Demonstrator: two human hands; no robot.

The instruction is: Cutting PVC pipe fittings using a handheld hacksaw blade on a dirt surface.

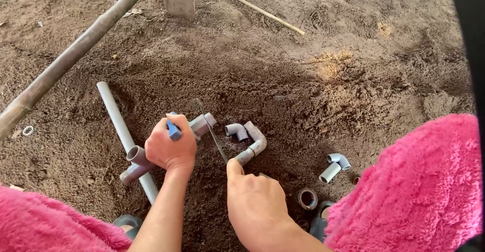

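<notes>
On the dark soil, right at the grey pipe tee (pixel 137 157), my left hand (pixel 171 146) wraps tightly around the short pipe stub (pixel 202 124) that runs out of the tee, and a blue-handled piece (pixel 173 129) pokes up between my fingers (pixel 166 131); I cannot tell what it is. Just right of the tee, my right hand (pixel 255 199) holds a thin saw blade (pixel 212 133), forefinger stretched along its back, the other fingers curled shut on its near end, which my hand hides. The blade slants across the stub close to its far end, so I judge the step in hand is cutting that stub to length. The long grey pipe (pixel 117 121) passes through the tee and lies up and to the left of it. Right of the tee, beside the blade, sit a small elbow (pixel 236 130) and a bent run of joined elbows (pixel 254 143); well right of that lies another elbow with a short piece (pixel 334 165). Near my right wrist lies a roll of tape (pixel 307 198). The next move, as I judge it, calls for a firm left grip so the stub cannot roll, and even, square strokes, keeping the blade clear of my left knuckles.
</notes>
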